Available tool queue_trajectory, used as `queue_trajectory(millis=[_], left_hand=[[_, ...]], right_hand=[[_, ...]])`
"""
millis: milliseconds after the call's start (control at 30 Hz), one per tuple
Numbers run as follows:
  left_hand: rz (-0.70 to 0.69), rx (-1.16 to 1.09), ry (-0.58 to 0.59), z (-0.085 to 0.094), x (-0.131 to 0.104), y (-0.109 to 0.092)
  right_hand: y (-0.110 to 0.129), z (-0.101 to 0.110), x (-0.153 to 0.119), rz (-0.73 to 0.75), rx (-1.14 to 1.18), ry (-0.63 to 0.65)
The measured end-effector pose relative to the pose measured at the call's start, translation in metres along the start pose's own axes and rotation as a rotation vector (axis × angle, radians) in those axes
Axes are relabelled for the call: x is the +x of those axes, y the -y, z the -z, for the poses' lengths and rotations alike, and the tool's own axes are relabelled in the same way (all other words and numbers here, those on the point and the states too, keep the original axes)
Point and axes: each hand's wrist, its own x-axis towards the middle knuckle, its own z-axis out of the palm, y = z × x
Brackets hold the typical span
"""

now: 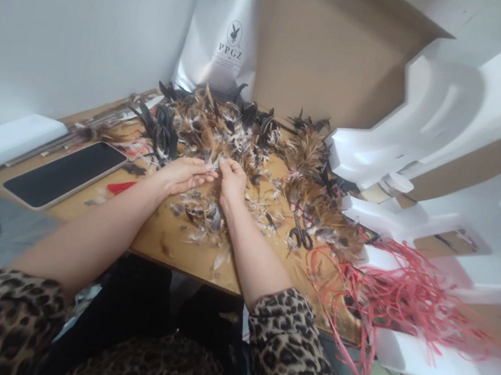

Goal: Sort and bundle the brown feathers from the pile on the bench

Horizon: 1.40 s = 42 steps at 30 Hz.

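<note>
My left hand (188,175) and my right hand (232,185) meet over the wooden table. Their fingertips pinch the pale base of a brown feather (214,154) between them. Behind the hands spreads a large heap of brown and white feathers (241,131). A cluster of black feathers (163,133) lies just beyond the left hand. Loose fluffy feathers (200,221) are scattered below and between my wrists. To the right of my right forearm rest dark-handled scissors (301,236), their blades partly covered by feathers.
A phone (66,173) and a white box-like object (6,143) lie at the left. Behind the heap stands a silver bag (224,34). Tangled red strips (406,296) hang over the table's right edge, beside white foam pieces (463,108). More feather bunches (319,209) lie on the right.
</note>
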Motion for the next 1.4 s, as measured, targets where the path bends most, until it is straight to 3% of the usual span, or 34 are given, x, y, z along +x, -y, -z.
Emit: queue_trajectory(millis=[300,700,867,967,1133,1400], left_hand=[[-0.056,-0.031,-0.035,0.003,0.004,0.001],[-0.124,0.086,-0.012,0.003,0.002,0.002],[-0.141,0.150,-0.013,0.004,0.000,-0.001],[-0.163,0.123,-0.045,0.006,0.002,-0.002],[-0.158,0.044,-0.068,0.009,0.004,-0.003],[-0.139,0.041,-0.046,0.013,0.005,-0.001]], right_hand=[[0.003,-0.001,-0.003,-0.073,0.034,0.061],[0.003,-0.001,-0.005,-0.050,-0.002,0.030],[0.008,0.014,0.008,-0.027,-0.106,0.086],[0.007,0.037,0.025,0.166,-0.296,0.073],[0.008,0.069,0.043,0.305,-0.804,0.146],[0.026,0.062,0.023,0.434,-1.499,0.354]])
